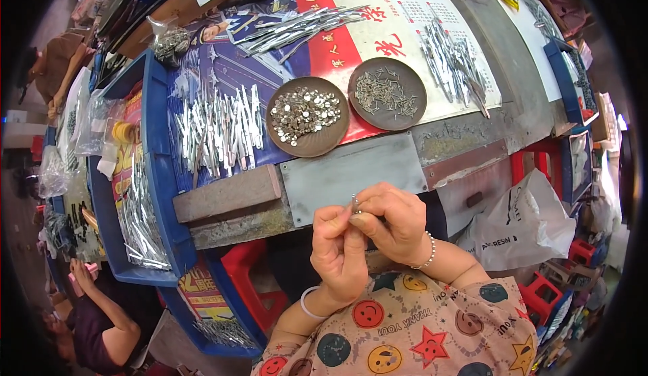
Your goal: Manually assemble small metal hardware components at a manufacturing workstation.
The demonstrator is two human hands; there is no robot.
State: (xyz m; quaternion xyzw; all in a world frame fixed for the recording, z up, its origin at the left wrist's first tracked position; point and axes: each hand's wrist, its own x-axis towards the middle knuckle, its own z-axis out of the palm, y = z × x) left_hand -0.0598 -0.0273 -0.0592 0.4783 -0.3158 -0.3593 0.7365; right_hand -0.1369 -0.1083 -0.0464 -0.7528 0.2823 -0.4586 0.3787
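In front of my chest, close to the table's near edge, both hands are raised with their fingertips together. My left hand (pixel 338 248) pinches one side of a small metal piece (pixel 356 207), and my right hand (pixel 395 222) pinches the other. Fingers cover most of that piece, so its kind does not show. Beyond them lies a flat grey metal plate (pixel 354 172). Past it stand two round brown dishes: the left dish (pixel 317 148) holds small silvery discs, the right dish (pixel 388 122) thin metal pins. Slim metal strips (pixel 223 129) lie left of the dishes.
More metal strips are piled at the back (pixel 304 28) and right (pixel 455 65). A wooden block (pixel 229 195) edges the table. Blue bins (pixel 158 173) with strips stand left, beside a red stool (pixel 246 275). A white bag (pixel 523 221) sits right. Another person (pixel 108 315) works lower left.
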